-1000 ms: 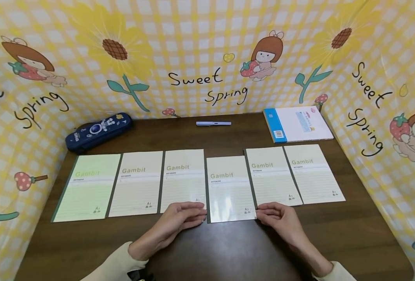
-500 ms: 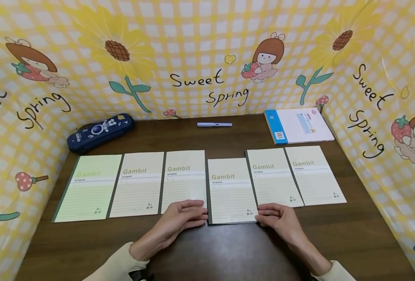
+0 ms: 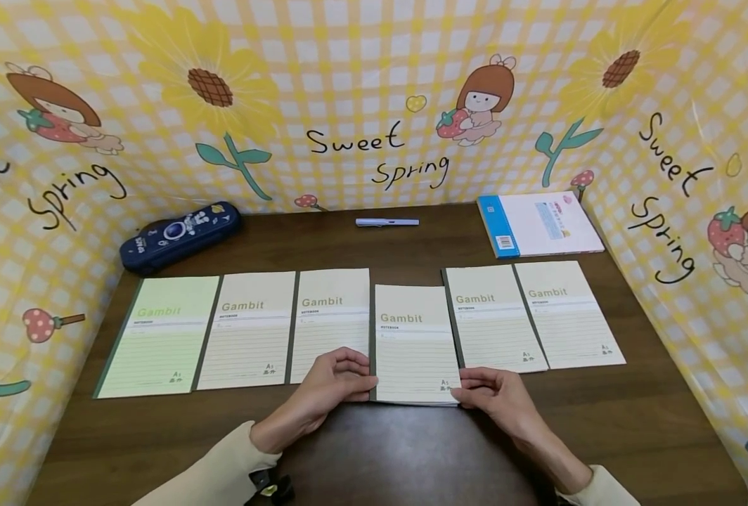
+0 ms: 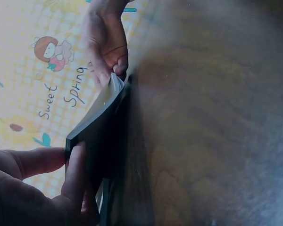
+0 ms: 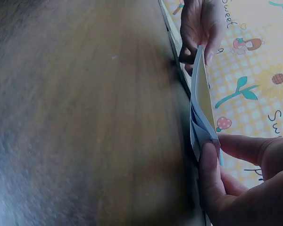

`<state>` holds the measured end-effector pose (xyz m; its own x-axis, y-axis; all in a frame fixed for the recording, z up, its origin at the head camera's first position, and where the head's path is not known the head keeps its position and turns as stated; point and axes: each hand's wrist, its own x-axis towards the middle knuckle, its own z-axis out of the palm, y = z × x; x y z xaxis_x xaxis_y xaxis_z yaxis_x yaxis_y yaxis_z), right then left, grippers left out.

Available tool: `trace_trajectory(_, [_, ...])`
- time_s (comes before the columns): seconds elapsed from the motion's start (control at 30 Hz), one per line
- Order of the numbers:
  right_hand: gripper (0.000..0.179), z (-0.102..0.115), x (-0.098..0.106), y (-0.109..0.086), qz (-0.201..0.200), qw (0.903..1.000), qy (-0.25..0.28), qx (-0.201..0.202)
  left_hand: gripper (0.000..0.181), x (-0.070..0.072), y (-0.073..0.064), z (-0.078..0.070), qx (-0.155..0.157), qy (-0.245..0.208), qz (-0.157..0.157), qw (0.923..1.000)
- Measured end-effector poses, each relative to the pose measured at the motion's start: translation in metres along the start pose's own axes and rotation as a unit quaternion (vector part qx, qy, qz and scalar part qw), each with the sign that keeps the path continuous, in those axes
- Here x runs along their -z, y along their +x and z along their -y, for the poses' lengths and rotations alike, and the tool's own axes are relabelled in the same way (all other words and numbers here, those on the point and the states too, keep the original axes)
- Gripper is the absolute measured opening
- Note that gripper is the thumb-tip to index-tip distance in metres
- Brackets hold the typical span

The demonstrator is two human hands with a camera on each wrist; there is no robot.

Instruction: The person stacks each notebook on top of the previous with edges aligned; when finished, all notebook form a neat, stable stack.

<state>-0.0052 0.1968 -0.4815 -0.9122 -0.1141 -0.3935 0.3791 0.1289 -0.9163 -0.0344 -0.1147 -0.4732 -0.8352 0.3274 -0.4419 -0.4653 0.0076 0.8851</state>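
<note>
A cream Gambit notebook [image 3: 415, 351] with a dark spine lies between my two hands, nearer me than the row on either side of it. My left hand [image 3: 336, 386] pinches its spine edge at the lower left corner, thumb over the cover. At the lower right corner my right hand [image 3: 500, 393] pinches the opposite edge. Seen from the left wrist, the notebook [image 4: 96, 117] is tipped up, its near edge raised off the table. In the right wrist view its pages [image 5: 200, 106] bow and part slightly between the two grips.
Left of it lie a pale green notebook [image 3: 159, 344] and two cream notebooks [image 3: 247, 337]; two more notebooks [image 3: 497, 330] lie to the right. Behind are a navy pencil case [image 3: 181, 235], a lilac pen [image 3: 387, 222] and a white-and-blue booklet [image 3: 551, 225]. Patterned cloth [image 3: 361, 77] encloses the table.
Both hands have gone from touching the notebook's sides to pinching its lower corners, thumbs coming over the cover. Its near edge has risen a little. The other notebooks stay in place.
</note>
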Motion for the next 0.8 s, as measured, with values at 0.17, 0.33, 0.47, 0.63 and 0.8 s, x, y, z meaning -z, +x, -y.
trace_trajectory(0.17, [0.049,0.001,-0.001,0.001,0.014,0.9999,0.004,0.008,0.045,0.002,-0.001,-0.003,-0.015,0.021,-0.008,0.9996])
trace_trajectory(0.33, [0.049,0.006,-0.006,0.007,0.025,0.9995,-0.007,0.019,0.044,0.008,-0.004,-0.006,-0.03,0.05,-0.02,0.9981])
trace_trajectory(0.47, [0.045,0.011,-0.014,0.016,0.024,0.9987,-0.037,0.026,0.042,0.017,-0.007,-0.007,-0.041,0.075,-0.034,0.9957])
trace_trajectory(0.63, [0.041,0.018,-0.026,0.03,0.03,0.9959,-0.076,0.04,0.042,0.031,-0.01,-0.012,-0.043,0.082,-0.055,0.9942])
trace_trajectory(0.8, [0.04,0.025,-0.042,0.043,0.046,0.9946,-0.079,0.049,0.042,0.047,-0.015,-0.019,-0.04,0.093,-0.083,0.9914])
